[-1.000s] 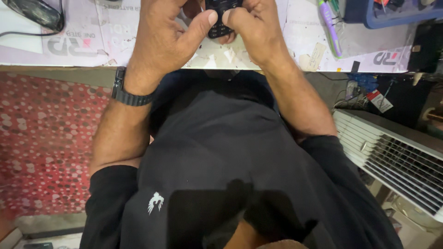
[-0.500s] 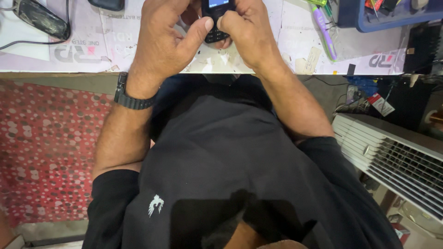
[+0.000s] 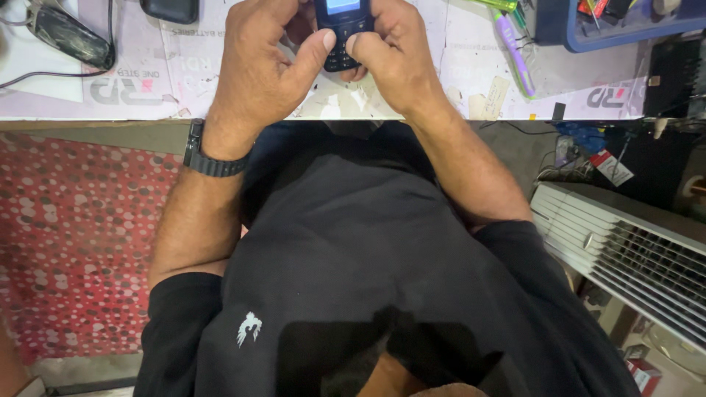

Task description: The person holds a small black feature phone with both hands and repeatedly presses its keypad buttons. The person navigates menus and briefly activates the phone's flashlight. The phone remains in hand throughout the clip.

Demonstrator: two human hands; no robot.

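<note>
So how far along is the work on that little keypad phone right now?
Looks done: the keypad phone is in one piece and its screen is lit. In hand: left hand and right hand cradle it above the worktable, both thumbs at the keys. What remains can't be judged from this view.

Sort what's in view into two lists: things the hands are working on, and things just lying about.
In hand:
- small black keypad phone, lit screen, held by left hand and right hand, both thumbs at the keys

Lying about:
- black device at the bench's far edge
- purple pen
- blue tray of tools
- white louvred unit on the floor
</note>
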